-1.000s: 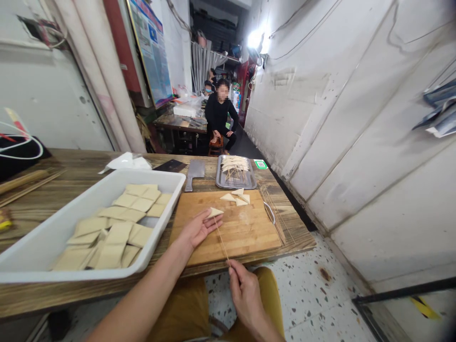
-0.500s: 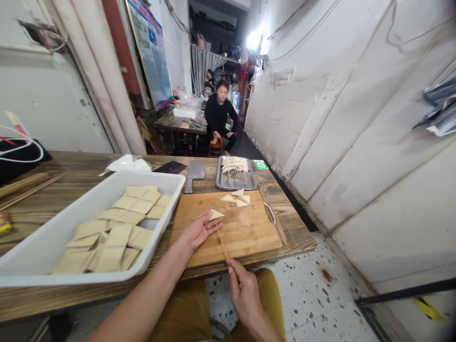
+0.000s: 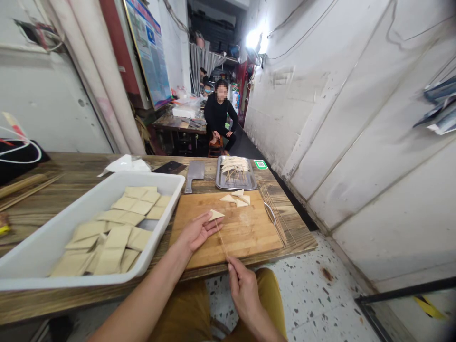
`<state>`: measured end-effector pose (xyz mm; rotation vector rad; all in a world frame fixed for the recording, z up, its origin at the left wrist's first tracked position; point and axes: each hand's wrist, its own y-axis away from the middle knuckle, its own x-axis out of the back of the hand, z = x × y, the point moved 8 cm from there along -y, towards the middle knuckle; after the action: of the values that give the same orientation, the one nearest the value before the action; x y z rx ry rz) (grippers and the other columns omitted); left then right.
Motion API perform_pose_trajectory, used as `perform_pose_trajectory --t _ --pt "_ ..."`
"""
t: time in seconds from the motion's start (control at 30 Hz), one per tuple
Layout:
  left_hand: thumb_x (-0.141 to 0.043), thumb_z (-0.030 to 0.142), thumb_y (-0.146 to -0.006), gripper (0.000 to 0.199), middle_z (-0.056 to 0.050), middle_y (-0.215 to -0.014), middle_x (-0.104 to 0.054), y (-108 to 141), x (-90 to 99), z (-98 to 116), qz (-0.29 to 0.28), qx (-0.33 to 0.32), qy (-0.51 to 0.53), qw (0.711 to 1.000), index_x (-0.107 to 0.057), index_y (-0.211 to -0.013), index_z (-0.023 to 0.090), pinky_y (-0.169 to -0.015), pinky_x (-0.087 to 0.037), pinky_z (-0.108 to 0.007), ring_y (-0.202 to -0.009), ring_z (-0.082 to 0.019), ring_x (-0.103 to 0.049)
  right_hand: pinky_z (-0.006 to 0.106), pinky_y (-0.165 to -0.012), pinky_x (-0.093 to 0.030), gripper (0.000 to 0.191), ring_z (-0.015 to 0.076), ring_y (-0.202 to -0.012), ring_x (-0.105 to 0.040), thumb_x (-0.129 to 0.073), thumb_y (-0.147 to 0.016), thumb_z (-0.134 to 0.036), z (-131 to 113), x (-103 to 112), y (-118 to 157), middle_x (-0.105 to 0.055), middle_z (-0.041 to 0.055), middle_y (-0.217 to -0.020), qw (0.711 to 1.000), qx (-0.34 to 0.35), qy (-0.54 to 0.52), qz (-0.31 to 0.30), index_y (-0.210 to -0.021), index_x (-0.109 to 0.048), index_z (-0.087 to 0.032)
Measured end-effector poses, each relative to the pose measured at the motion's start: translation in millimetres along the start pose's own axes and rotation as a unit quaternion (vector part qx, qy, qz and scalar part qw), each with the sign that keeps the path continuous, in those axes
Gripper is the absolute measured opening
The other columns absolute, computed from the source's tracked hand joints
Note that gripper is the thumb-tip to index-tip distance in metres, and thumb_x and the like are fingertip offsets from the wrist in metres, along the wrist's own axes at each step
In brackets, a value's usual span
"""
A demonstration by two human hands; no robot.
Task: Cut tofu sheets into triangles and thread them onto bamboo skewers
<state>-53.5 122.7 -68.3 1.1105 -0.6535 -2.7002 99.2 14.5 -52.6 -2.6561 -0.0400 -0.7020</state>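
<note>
Above the wooden cutting board (image 3: pixel 199 247), my left hand (image 3: pixel 195 232) holds a pale triangular piece of tofu sheet (image 3: pixel 217 215) between thumb and fingers. My right hand (image 3: pixel 244 287) pinches the lower part of a thin wooden skewer (image 3: pixel 221 240) at the board's front edge. The skewer's upper end meets the triangle's lower edge; how deep it goes in I cannot tell. Several more tofu triangles (image 3: pixel 242 202) lie at the back of the board. Left of it, a white plastic tub (image 3: pixel 156 242) holds many square tofu sheets (image 3: pixel 117 235).
Behind the board are a cleaver (image 3: pixel 195 172) and a metal tray (image 3: pixel 221 183) of skewered pieces (image 3: pixel 235 165). Loose skewers (image 3: pixel 281 213) lie along the board's right side, by a metal handle (image 3: pixel 270 213). A person (image 3: pixel 220 114) in black sits beyond the table.
Both hands stay almost in place, with the triangle and the skewer still held. My right hand has shifted very slightly upward along with the skewer. The view has tilted a little.
</note>
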Motion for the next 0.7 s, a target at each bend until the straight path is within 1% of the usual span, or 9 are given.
perform_pose_trajectory --t 0.1,0.17,0.37,0.47,0.7 --pt "-0.049 0.012 -0.086 0.008 -0.011 -0.079 -0.070 -1.7 2.0 0.7 0.019 -0.006 0.015 1.000 -0.057 -0.083 0.011 -0.077 -0.055 -0.044 -0.078 -0.023 -0.069 0.025 -0.078 -0.054 0.032 0.0186 -0.082 -0.070 -0.041 -0.092 -0.021 0.4 -1.9 0.3 -0.072 0.0086 -0.095 1.000 0.006 -0.001 -0.002 -0.111 -0.066 -0.016" --pt "-0.050 0.013 -0.085 0.007 -0.010 -0.077 -0.070 -3.1 3.1 1.3 0.027 -0.017 0.018 0.999 -0.057 -0.084 0.011 -0.076 -0.056 -0.043 -0.075 -0.022 -0.069 0.025 -0.079 -0.053 0.032 0.0184 -0.084 -0.070 -0.040 -0.092 -0.021 -0.4 -2.3 1.2 -0.072 0.0087 -0.097 1.000 0.013 -0.004 -0.005 -0.111 -0.066 -0.016" --pt "-0.051 0.011 -0.085 0.008 -0.011 -0.077 -0.071 -4.0 3.5 -0.5 0.020 -0.035 0.011 0.999 -0.059 -0.085 0.010 -0.077 -0.056 -0.040 -0.075 -0.022 -0.070 0.025 -0.078 -0.054 0.032 0.0189 -0.089 -0.069 -0.041 -0.092 -0.021 -3.4 1.5 3.6 -0.071 0.0092 -0.101 1.000 0.025 -0.007 -0.007 -0.112 -0.066 -0.017" --pt "-0.051 0.011 -0.085 0.008 -0.011 -0.078 -0.071 -3.8 4.5 -1.5 0.018 -0.030 0.011 0.999 -0.059 -0.084 0.010 -0.076 -0.056 -0.041 -0.076 -0.022 -0.070 0.025 -0.080 -0.054 0.032 0.0187 -0.091 -0.069 -0.042 -0.092 -0.020 -4.6 2.9 3.3 -0.071 0.0091 -0.102 0.999 0.033 -0.008 -0.005 -0.113 -0.065 -0.017" --pt "-0.051 0.011 -0.084 0.009 -0.012 -0.079 -0.071 -4.9 6.9 -2.1 0.022 -0.021 0.009 0.999 -0.059 -0.087 0.009 -0.076 -0.056 -0.041 -0.076 -0.023 -0.069 0.026 -0.083 -0.053 0.033 0.0185 -0.094 -0.068 -0.041 -0.091 -0.019 -0.3 0.4 1.1 -0.070 0.0096 -0.104 1.000 0.023 -0.003 -0.005 -0.114 -0.065 -0.015"
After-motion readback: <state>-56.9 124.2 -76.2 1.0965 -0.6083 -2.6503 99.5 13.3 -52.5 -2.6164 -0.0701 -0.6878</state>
